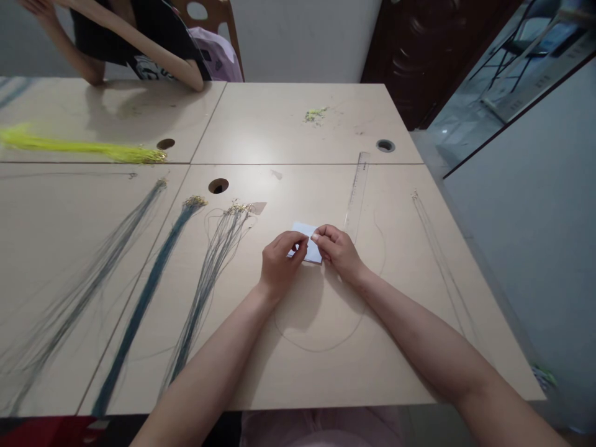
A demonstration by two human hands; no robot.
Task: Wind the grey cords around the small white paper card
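Both my hands meet over a small pale blue pad [313, 253] near the middle of the table. The fingers of my left hand [284, 257] are pinched at the pad's left side. My right hand [339, 249] pinches at its upper right, its fingertips close to the left ones. A thin grey cord [321, 351] loops on the table below and around my hands, and its ends are hard to follow. What sits between the fingertips is too small to make out. To the left lies a bundle of grey cords [209, 273] with gold-coloured ends.
A clear ruler [356, 189] lies beyond my right hand. Further left are a blue cord bundle [156, 279], another grey bundle [107, 264] and yellow cords [84, 146]. Thin cords [435, 248] lie right. A person [139, 37] leans on the far edge.
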